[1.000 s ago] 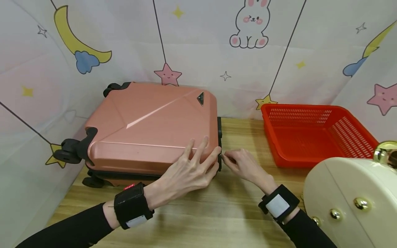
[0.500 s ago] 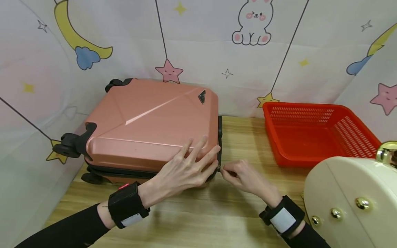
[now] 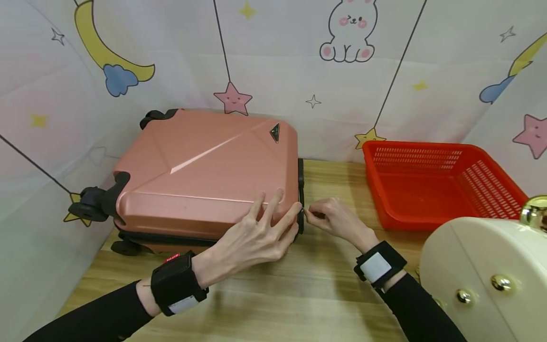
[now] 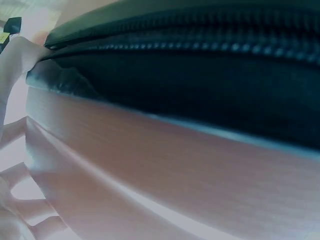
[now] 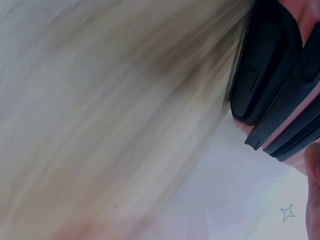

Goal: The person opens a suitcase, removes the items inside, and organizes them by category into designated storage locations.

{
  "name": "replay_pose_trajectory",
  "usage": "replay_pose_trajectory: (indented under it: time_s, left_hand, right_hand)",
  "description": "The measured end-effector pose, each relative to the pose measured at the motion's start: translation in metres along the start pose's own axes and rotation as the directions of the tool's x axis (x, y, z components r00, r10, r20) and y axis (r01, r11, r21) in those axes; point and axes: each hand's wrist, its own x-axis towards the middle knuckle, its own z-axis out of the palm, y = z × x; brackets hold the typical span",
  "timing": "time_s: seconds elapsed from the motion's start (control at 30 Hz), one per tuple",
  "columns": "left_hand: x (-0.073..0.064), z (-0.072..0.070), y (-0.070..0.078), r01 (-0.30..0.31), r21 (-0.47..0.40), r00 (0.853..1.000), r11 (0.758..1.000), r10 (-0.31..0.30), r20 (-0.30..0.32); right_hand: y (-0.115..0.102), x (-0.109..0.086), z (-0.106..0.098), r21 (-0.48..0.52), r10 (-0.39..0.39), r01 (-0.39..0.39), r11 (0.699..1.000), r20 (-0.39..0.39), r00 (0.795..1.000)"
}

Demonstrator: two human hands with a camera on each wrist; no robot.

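A rose-pink hard-shell suitcase [image 3: 213, 161] lies flat on the wooden table, its wheels to the left. My left hand [image 3: 256, 232] rests spread on its near right corner, fingers on the shell. In the left wrist view a black zipper [image 4: 200, 46] runs along the suitcase's side, and the fingers [image 4: 20, 65] lie at its far end. At the right side my right hand [image 3: 335, 219] pinches a small metal zipper pull [image 3: 302, 209]. The right wrist view shows the suitcase's black side fittings [image 5: 265, 65] and only a sliver of a finger [image 5: 314, 185].
A red plastic basket [image 3: 397, 223] stands at the back right. In front of it is a cream rounded case [image 3: 466, 256] with gold studs. A white printed backdrop [image 3: 278, 38] closes off the back and sides of the wooden table [image 3: 265, 304].
My right hand first slid the zipper pull toward the near corner, then back along the suitcase's right side. The left hand stayed on the corner. The suitcase has shifted slightly left.
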Motion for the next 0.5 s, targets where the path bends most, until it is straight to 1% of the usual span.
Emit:
replay_pose_trajectory:
  time_s: [0.13, 0.23, 0.37, 0.5]
  left_hand:
    - [-0.003, 0.001, -0.001, 0.009, 0.008, 1.000, 1.000, -0.009, -0.018]
    - [-0.008, 0.002, -0.003, 0.020, -0.010, 0.999, 1.000, -0.020, -0.029]
    - [-0.014, 0.001, -0.006, 0.030, -0.064, 0.999, 0.998, -0.032, -0.035]
    - [-0.019, 0.000, -0.007, 0.035, -0.102, 0.997, 0.994, -0.042, -0.072]
  right_hand:
    - [-0.005, 0.000, -0.001, 0.003, 0.020, -0.020, 1.000, 0.015, 1.000]
    - [-0.011, -0.002, -0.003, 0.060, 0.047, -0.049, 0.997, 0.041, 0.998]
    - [-0.021, -0.009, -0.004, 0.137, 0.070, -0.080, 0.987, 0.076, 0.995]
    - [-0.037, -0.016, -0.001, 0.187, 0.005, -0.019, 0.982, 0.075, 0.997]
